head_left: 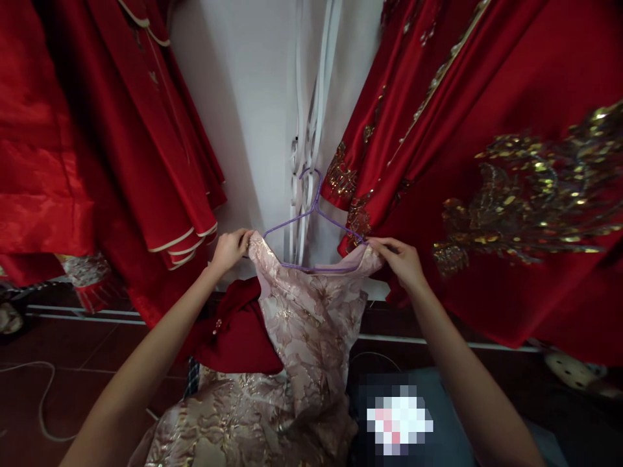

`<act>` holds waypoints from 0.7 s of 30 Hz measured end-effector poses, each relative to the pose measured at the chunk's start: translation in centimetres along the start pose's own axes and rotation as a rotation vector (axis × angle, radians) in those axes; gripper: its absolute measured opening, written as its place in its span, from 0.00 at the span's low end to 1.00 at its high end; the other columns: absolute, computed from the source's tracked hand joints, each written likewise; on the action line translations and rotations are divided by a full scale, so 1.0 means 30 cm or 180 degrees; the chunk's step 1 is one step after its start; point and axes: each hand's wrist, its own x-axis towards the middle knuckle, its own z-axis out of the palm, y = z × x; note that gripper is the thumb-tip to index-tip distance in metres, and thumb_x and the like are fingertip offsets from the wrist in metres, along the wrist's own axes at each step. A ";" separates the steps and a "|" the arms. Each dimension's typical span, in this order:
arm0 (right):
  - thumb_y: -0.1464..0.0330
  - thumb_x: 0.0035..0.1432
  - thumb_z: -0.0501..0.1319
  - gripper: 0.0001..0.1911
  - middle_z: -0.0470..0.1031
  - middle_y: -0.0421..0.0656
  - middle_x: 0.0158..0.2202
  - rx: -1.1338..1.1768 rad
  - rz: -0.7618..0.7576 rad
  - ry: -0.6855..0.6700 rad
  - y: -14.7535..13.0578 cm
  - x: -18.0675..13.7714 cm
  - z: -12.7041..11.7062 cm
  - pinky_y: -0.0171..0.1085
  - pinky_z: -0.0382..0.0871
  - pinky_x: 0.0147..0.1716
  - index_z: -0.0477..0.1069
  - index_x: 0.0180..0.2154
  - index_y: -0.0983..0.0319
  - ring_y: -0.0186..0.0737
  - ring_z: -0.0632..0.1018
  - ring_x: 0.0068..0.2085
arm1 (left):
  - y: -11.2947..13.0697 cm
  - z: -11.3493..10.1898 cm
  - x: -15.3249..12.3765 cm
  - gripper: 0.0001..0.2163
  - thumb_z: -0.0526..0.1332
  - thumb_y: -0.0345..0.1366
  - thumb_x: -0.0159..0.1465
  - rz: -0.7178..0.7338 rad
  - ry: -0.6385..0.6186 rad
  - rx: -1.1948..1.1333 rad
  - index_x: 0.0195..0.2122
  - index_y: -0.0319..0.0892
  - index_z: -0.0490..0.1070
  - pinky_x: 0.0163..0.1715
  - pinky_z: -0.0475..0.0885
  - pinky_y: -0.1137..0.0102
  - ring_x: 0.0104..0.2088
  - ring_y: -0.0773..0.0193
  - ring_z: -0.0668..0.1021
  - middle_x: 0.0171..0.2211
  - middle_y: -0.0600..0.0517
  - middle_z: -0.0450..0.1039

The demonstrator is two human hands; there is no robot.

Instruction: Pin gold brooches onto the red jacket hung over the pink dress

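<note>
A pale pink dress with a raised gold floral pattern hangs in front of me on a purple wire hanger. My left hand pinches its left shoulder at the hanger's end. At the opposite shoulder, the fingers of my right hand are closed on the cloth beside the other end. The hanger's hook overlaps the white straps of a rack; I cannot tell whether it is caught there. Below, the skirt drapes toward me. A dark red garment with a small shiny brooch lies behind the dress on the left.
Red garments with cream piping hang at the left. On the right hangs red clothing with gold sequins. White vertical straps run down the pale wall. A white cable crosses the dark tiled floor.
</note>
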 end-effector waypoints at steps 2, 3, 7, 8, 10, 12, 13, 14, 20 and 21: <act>0.60 0.43 0.67 0.16 0.79 0.45 0.37 0.0298 0.0312 0.0518 0.037 -0.019 -0.018 0.41 0.70 0.42 0.77 0.34 0.61 0.43 0.77 0.38 | -0.035 0.010 -0.036 0.20 0.43 0.44 0.67 -0.0186 -0.0055 0.0199 0.40 0.41 0.72 0.30 0.61 0.72 0.33 0.60 0.77 0.33 0.45 0.77; 0.60 0.42 0.67 0.16 0.79 0.45 0.36 0.0416 0.0463 0.0782 0.061 -0.040 -0.022 0.41 0.70 0.41 0.77 0.35 0.61 0.43 0.77 0.38 | -0.054 0.018 -0.062 0.19 0.44 0.44 0.67 -0.0283 -0.0147 0.0297 0.39 0.41 0.72 0.31 0.61 0.72 0.33 0.59 0.77 0.34 0.45 0.77; 0.60 0.44 0.66 0.17 0.79 0.45 0.35 0.0473 0.0814 0.1397 0.155 -0.215 0.007 0.41 0.70 0.39 0.77 0.35 0.63 0.42 0.77 0.36 | -0.107 0.066 -0.201 0.19 0.43 0.45 0.67 -0.0514 -0.0632 0.0664 0.40 0.40 0.69 0.29 0.62 0.71 0.32 0.57 0.78 0.31 0.44 0.76; 0.60 0.45 0.65 0.16 0.79 0.45 0.35 0.0390 0.0767 0.1426 0.166 -0.272 0.023 0.42 0.70 0.40 0.76 0.35 0.63 0.42 0.77 0.36 | -0.107 0.075 -0.236 0.19 0.42 0.45 0.67 -0.0547 -0.0726 0.0737 0.41 0.41 0.68 0.28 0.63 0.71 0.32 0.56 0.78 0.31 0.44 0.76; 0.59 0.48 0.64 0.15 0.78 0.45 0.33 0.0065 0.0558 0.1166 0.160 -0.382 0.057 0.42 0.71 0.38 0.76 0.34 0.63 0.42 0.77 0.35 | -0.086 0.081 -0.289 0.18 0.42 0.45 0.67 -0.0509 -0.0893 0.0720 0.43 0.41 0.67 0.27 0.63 0.70 0.31 0.56 0.78 0.30 0.45 0.76; 0.60 0.50 0.62 0.13 0.78 0.44 0.32 -0.0243 0.0143 0.0861 0.116 -0.462 0.084 0.42 0.71 0.37 0.76 0.35 0.62 0.42 0.77 0.34 | -0.037 0.067 -0.310 0.15 0.44 0.41 0.67 -0.0263 -0.0969 0.0444 0.45 0.42 0.64 0.28 0.65 0.71 0.32 0.57 0.78 0.33 0.46 0.76; 0.61 0.51 0.62 0.12 0.78 0.44 0.33 -0.0436 -0.0138 0.0738 0.084 -0.485 0.094 0.43 0.70 0.39 0.76 0.35 0.61 0.42 0.77 0.35 | -0.004 0.054 -0.306 0.13 0.45 0.40 0.67 -0.0073 -0.0951 0.0236 0.46 0.43 0.63 0.30 0.66 0.71 0.34 0.58 0.78 0.35 0.47 0.76; 0.62 0.51 0.63 0.10 0.78 0.44 0.34 -0.0623 -0.0428 0.0637 0.047 -0.496 0.102 0.43 0.69 0.41 0.76 0.34 0.60 0.42 0.76 0.36 | 0.035 0.039 -0.293 0.12 0.45 0.38 0.67 0.0127 -0.0891 0.0017 0.47 0.44 0.62 0.31 0.67 0.71 0.36 0.59 0.78 0.38 0.48 0.75; 0.65 0.54 0.61 0.07 0.75 0.45 0.41 -0.1129 -0.1233 0.0717 -0.139 -0.402 0.105 0.46 0.66 0.47 0.75 0.35 0.57 0.43 0.74 0.44 | 0.288 0.026 -0.111 0.10 0.48 0.37 0.66 0.1433 -0.0488 -0.0958 0.44 0.44 0.66 0.44 0.67 0.68 0.43 0.61 0.73 0.42 0.49 0.72; 0.65 0.55 0.60 0.07 0.74 0.45 0.43 -0.1112 -0.1238 0.0799 -0.150 -0.376 0.098 0.46 0.65 0.47 0.75 0.36 0.57 0.43 0.74 0.45 | 0.322 0.052 -0.087 0.10 0.48 0.36 0.66 0.1604 -0.0450 -0.1048 0.42 0.43 0.66 0.47 0.66 0.67 0.45 0.61 0.72 0.42 0.48 0.71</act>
